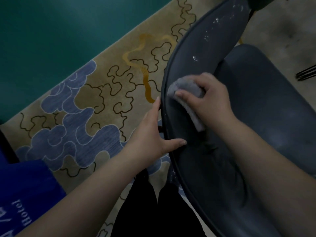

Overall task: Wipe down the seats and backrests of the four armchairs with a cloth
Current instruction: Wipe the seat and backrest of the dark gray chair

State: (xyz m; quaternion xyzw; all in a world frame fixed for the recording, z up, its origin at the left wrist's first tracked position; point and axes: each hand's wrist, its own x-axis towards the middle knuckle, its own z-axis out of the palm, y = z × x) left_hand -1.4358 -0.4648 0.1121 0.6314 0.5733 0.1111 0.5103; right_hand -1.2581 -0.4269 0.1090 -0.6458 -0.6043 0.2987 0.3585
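We look down on a dark grey-blue armchair [239, 117] that fills the right half of the frame. Its curved backrest [201, 53] sweeps from the top centre down to the lower right, and its seat cushion [266, 103] lies at right centre.

Our right hand [210, 98] sits near the middle of the frame, pressing a folded grey cloth [186, 93] flat against the inner face of the backrest. The fingers are closed around the cloth, thumb lying across its upper fold, and one end of the cloth sticks out below the palm.

Our left hand [153, 132] is just left of it, at the backrest's dark piped rim. The thumb hooks over onto the inner face while the other fingers run up along the outer side, so the hand clasps the edge of the backrest. The two hands are near each other but apart.

White specks and smears [215, 21] dot the upper part of the backrest toward the top of the frame, well above the cloth.

Under the armchair, across the centre and left, lies a tan rug [109, 86] with blue cloud shapes, dark curling lines and a gold streak. Teal floor [51, 31] fills the upper left. A blue bag [22, 194] with the word "Hotel" shows in the lower left corner. Dark trousers [150, 211] appear at bottom centre.
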